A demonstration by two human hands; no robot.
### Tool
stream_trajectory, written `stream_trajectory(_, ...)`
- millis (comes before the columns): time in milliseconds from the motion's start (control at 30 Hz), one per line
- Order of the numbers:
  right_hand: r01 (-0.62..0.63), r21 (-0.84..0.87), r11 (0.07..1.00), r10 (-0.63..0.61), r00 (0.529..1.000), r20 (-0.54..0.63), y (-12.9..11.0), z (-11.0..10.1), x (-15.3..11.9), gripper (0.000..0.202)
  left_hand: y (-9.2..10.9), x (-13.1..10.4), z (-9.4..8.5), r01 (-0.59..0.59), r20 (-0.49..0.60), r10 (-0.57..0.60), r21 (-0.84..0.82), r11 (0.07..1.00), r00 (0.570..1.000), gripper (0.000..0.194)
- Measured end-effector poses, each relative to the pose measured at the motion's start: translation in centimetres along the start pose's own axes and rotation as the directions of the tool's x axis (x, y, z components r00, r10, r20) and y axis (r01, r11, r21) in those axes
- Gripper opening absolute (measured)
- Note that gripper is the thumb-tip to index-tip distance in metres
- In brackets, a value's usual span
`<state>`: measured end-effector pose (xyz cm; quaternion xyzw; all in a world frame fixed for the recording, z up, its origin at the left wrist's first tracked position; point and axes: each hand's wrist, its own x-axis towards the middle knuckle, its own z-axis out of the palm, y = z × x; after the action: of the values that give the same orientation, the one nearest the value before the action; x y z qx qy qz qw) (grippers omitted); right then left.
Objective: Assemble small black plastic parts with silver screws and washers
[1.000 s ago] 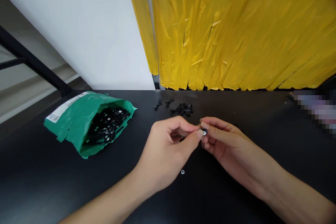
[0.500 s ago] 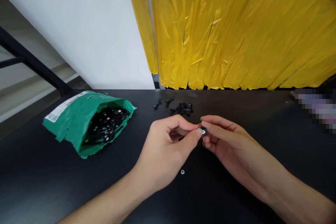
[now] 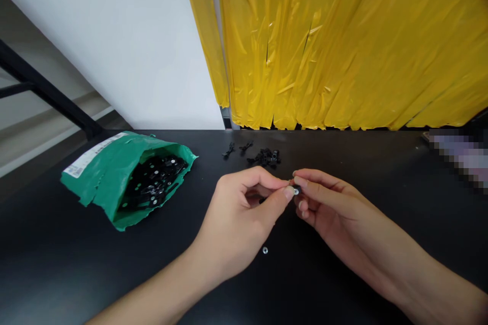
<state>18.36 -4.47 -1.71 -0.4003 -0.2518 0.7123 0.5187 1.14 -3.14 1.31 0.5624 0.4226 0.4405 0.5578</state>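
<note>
Between my two hands is a small black part with a silvery round piece on it. My left hand pinches it between thumb and forefinger. From the other side, the thumb and forefinger of my right hand close on the same part. Fingers hide most of its shape. Beyond my left hand lies a small pile of black parts, with two more black pieces to its left. A small silvery ring lies on the black table nearer to me.
An open green bag full of black parts with silvery discs lies at the left. Yellow plastic sheeting and a white panel stand behind the table. A blurred flat object is at the far right.
</note>
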Motion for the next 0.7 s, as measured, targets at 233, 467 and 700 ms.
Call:
stream_trajectory(233,0.028,-0.070,0.997,-0.034,0.996,-0.085,-0.18,0.26,-0.24,0.029,-0.31,-0.12,0.06,-0.026,-0.033,0.029,0.063,0.998,0.999,0.007)
stream_trajectory(467,0.070,-0.022,0.997,-0.071,0.996,-0.052,-0.07,0.57,-0.65,0.025,-0.26,0.33,-0.15,0.075,-0.029,-0.078,-0.103,0.992,0.997,0.011)
stream_trajectory(700,0.289,-0.121,0.950,-0.293,0.956,-0.012,0.29,0.61,-0.79,0.030,-0.70,0.12,-0.56,0.298,0.229,-0.198,-0.593,0.748,0.953,0.009)
